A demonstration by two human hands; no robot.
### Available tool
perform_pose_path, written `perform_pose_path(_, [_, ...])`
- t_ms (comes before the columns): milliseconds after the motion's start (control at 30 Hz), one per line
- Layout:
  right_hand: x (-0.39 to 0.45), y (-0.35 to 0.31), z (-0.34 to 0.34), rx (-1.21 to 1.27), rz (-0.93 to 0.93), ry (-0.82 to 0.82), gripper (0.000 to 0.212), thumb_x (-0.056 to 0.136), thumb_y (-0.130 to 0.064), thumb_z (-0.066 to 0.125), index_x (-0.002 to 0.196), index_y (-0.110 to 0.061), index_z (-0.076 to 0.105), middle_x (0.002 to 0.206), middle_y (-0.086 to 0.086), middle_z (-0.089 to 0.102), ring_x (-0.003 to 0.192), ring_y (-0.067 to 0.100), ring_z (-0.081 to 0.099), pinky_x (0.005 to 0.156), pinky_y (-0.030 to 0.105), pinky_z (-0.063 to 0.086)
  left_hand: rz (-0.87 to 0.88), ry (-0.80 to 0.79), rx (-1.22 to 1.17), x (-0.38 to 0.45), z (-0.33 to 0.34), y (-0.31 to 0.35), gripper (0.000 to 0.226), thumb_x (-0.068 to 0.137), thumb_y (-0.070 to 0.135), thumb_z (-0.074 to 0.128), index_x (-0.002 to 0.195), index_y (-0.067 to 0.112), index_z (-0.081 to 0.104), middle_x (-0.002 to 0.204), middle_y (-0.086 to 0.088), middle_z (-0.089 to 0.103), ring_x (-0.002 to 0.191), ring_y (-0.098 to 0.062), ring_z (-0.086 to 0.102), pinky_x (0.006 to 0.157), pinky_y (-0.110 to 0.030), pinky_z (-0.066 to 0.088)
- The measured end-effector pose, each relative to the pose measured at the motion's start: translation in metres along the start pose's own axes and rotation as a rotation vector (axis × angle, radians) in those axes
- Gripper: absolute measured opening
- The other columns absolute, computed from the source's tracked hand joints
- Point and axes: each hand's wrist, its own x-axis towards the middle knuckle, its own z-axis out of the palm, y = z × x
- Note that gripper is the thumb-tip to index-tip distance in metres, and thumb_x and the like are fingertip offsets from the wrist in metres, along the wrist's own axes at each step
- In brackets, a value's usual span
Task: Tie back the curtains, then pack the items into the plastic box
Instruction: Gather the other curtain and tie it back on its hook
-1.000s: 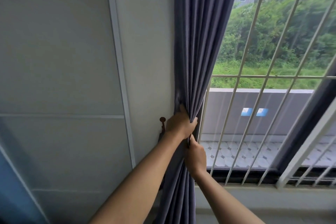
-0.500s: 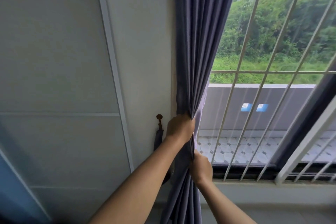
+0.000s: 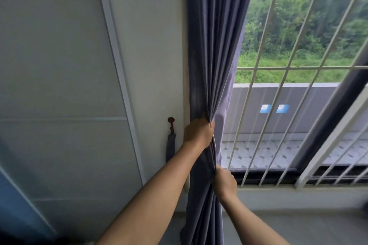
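A grey-purple curtain (image 3: 214, 45) hangs bunched at the left edge of the window. My left hand (image 3: 198, 132) grips the gathered folds at mid height. Lower down, my right hand (image 3: 225, 182) grips the same bundle along its right edge. On the wall just left of the curtain a brown hook (image 3: 170, 122) sticks out, and a tie-back strap (image 3: 170, 148) of the same fabric dangles from it. No plastic box is in view.
White window bars (image 3: 278, 93) and a dark window frame (image 3: 326, 125) fill the right side, with a sill (image 3: 298, 195) below. A pale panelled wall (image 3: 69, 65) is on the left, with a blue surface (image 3: 12, 205) at the lower left.
My right hand has slid down the curtain bundle, away from my left hand. The left hand keeps its grip near the hook. The strap on the hook has come into view.
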Motion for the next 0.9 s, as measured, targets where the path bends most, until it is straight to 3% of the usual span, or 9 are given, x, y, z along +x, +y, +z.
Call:
perform_pose_path(133, [-0.002,-0.015,-0.005,0.003,0.033,-0.047,0.025,0.086,-0.003,0.036,0.097,-0.011,0.056,0.093,0.011,0.064,0.075,0.029,0.054,0.063,0.036,0.047,-0.004,0.019,-0.033,-0.003,0.003,-0.001,0.038,0.103,0.036,0.026,0.108,0.008,0.051,0.078,-0.009,0.06,0.071,-0.029,0.062,0.059,-0.031,0.041])
perform_pose_path(200, [0.001,-0.024,-0.009,0.091,0.029,0.034,0.018,0.085,-0.007,0.04,0.096,-0.012,0.054,0.082,0.007,0.06,0.072,0.029,0.055,0.058,0.036,0.047,-0.008,0.032,-0.041,-0.006,0.004,-0.003,0.037,0.102,0.037,0.027,0.106,0.008,0.05,0.072,-0.005,0.055,0.066,-0.026,0.059,0.058,-0.03,0.043])
perform_pose_path(300, [0.006,-0.03,-0.013,0.178,-0.004,0.156,0.024,0.089,-0.009,0.042,0.111,-0.013,0.049,0.079,0.007,0.058,0.067,0.025,0.049,0.055,0.032,0.038,-0.015,0.035,-0.05,-0.008,0.004,-0.003,0.036,0.102,0.036,0.029,0.107,0.007,0.05,0.072,-0.004,0.052,0.063,-0.023,0.054,0.056,-0.029,0.04])
perform_pose_path(367, [0.006,-0.027,-0.013,0.128,-0.011,0.141,0.029,0.091,-0.004,0.037,0.116,-0.01,0.052,0.086,0.012,0.063,0.07,0.026,0.051,0.057,0.035,0.041,-0.01,0.036,-0.049,-0.01,0.004,-0.002,0.036,0.102,0.036,0.029,0.11,0.007,0.049,0.072,-0.004,0.052,0.062,-0.022,0.053,0.057,-0.029,0.041])
perform_pose_path(467, [0.007,-0.022,-0.013,0.106,-0.052,0.094,0.028,0.09,-0.004,0.035,0.104,-0.008,0.058,0.085,0.012,0.064,0.072,0.03,0.057,0.061,0.039,0.049,-0.018,0.015,-0.05,-0.012,0.003,0.0,0.037,0.102,0.034,0.029,0.108,0.005,0.051,0.073,-0.006,0.053,0.065,-0.026,0.057,0.06,-0.033,0.047])
perform_pose_path(567, [0.003,-0.02,-0.013,0.108,-0.107,0.054,0.024,0.086,-0.002,0.038,0.098,-0.008,0.058,0.082,0.012,0.064,0.07,0.03,0.055,0.055,0.035,0.041,-0.03,-0.005,-0.061,-0.013,0.0,0.0,0.035,0.101,0.032,0.029,0.106,0.005,0.051,0.076,-0.007,0.056,0.071,-0.03,0.061,0.066,-0.035,0.053])
perform_pose_path(700, [-0.007,-0.004,-0.011,0.129,-0.142,0.071,0.021,0.086,-0.002,0.041,0.092,-0.012,0.058,0.069,0.002,0.053,0.063,0.028,0.053,0.046,0.027,0.031,-0.014,0.004,-0.07,-0.022,0.004,0.002,0.034,0.102,0.034,0.028,0.09,0.01,0.05,0.073,-0.006,0.058,0.064,-0.024,0.06,0.057,-0.029,0.049])
perform_pose_path(800, [0.001,-0.008,-0.02,0.079,-0.122,0.037,0.023,0.085,0.0,0.042,0.096,-0.011,0.059,0.077,0.007,0.06,0.066,0.027,0.053,0.051,0.03,0.038,-0.036,0.018,-0.088,-0.021,0.004,0.005,0.037,0.102,0.037,0.028,0.094,0.009,0.051,0.077,-0.009,0.061,0.071,-0.027,0.064,0.067,-0.034,0.055])
perform_pose_path(900, [0.002,-0.01,-0.025,0.048,-0.132,0.015,0.027,0.084,0.001,0.041,0.1,-0.01,0.059,0.085,0.012,0.065,0.067,0.027,0.052,0.055,0.033,0.041,-0.038,-0.007,-0.056,-0.017,-0.001,0.001,0.034,0.103,0.035,0.028,0.093,0.01,0.048,0.073,-0.005,0.055,0.067,-0.025,0.059,0.066,-0.031,0.052])
